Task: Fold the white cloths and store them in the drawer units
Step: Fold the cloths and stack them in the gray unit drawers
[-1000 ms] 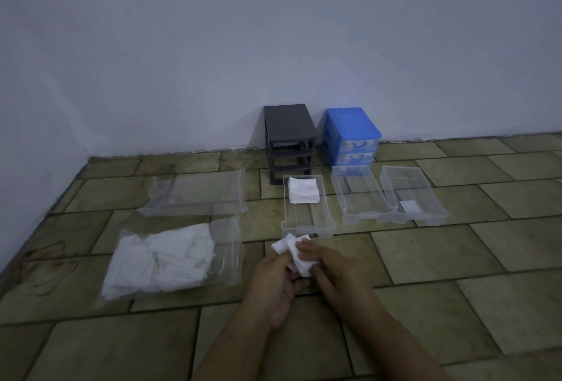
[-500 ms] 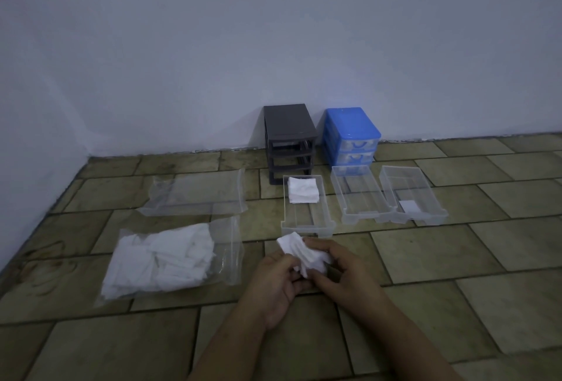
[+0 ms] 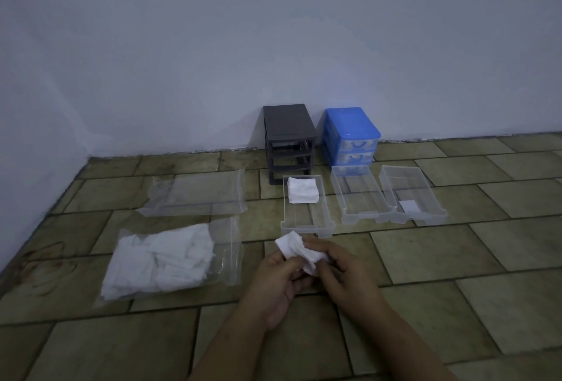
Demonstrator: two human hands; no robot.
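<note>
Both hands, the left hand and the right hand, pinch one crumpled white cloth just in front of the nearest clear drawer. That drawer holds a folded cloth at its far end and lies on the floor in front of the grey drawer unit.

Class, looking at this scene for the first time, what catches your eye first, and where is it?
The bright blue drawer unit against the wall, beside a dark grey one. Next, the left hand and right hand gripping a crumpled white cloth in the foreground, with a clear bag of cloths lying left.
</note>
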